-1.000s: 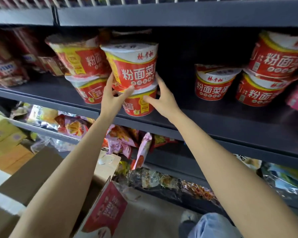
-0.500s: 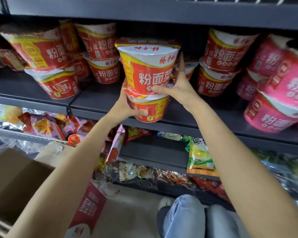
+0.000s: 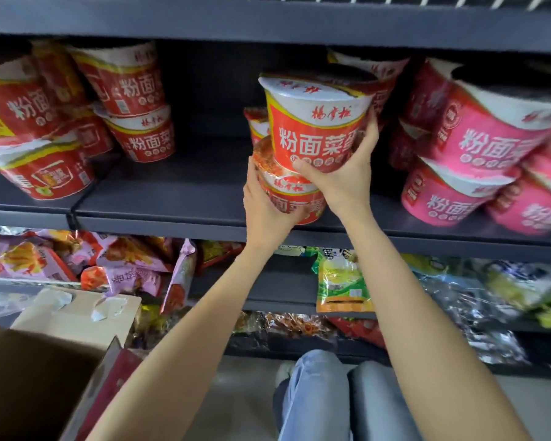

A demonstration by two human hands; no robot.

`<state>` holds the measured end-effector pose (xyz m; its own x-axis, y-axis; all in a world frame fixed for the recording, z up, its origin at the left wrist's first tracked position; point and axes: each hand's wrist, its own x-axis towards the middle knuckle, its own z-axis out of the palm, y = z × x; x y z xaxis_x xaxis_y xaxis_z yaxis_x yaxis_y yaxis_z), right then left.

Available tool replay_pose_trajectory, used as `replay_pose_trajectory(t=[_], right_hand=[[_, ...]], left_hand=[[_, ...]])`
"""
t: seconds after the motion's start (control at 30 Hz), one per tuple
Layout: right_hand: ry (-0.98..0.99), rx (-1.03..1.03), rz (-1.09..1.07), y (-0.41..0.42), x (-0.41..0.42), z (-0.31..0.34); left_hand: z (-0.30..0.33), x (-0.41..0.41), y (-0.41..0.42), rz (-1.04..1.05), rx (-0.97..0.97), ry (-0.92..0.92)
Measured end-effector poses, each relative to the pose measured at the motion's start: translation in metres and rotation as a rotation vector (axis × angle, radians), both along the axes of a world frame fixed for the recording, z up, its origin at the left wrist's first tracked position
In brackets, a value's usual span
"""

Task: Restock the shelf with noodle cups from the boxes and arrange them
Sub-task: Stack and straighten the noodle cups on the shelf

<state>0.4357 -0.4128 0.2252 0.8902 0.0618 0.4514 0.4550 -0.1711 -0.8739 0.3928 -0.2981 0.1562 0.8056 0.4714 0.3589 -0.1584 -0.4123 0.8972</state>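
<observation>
Stacked noodle cups [image 3: 312, 135] between left hand [image 3: 264, 211], right hand [image 3: 347, 173].

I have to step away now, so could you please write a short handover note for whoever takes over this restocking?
Left hand grips the lower red noodle cup; right hand grips the upper red noodle cup stacked on it.
The pair sits at the front edge of the dark shelf, between red stacks on the left and pink noodle cups on the right.
Done: several stacks shelved.
Left: settle this pair, fill the bare gap, check the open cardboard box.
</observation>
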Motion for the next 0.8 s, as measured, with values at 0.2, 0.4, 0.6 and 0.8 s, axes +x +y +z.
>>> replay_pose_trajectory(t=[0.2,0.4,0.6,0.8], right_hand=[[0.052,-0.007,0.005,-0.038,0.015,0.002],[0.079,-0.012,0.001,-0.054,0.028,0.002],[0.054,-0.006,-0.12,-0.079,0.018,-0.016],[-0.085,-0.211,-0.279,-0.087,0.014,-0.022]], left_hand=[[0.001,0.019,0.001,-0.16,0.002,0.074],[0.015,0.038,-0.028,-0.163,0.035,0.106],[0.017,0.046,-0.047,-0.197,0.139,0.114],[0.017,0.044,-0.052,-0.235,0.172,0.081]])
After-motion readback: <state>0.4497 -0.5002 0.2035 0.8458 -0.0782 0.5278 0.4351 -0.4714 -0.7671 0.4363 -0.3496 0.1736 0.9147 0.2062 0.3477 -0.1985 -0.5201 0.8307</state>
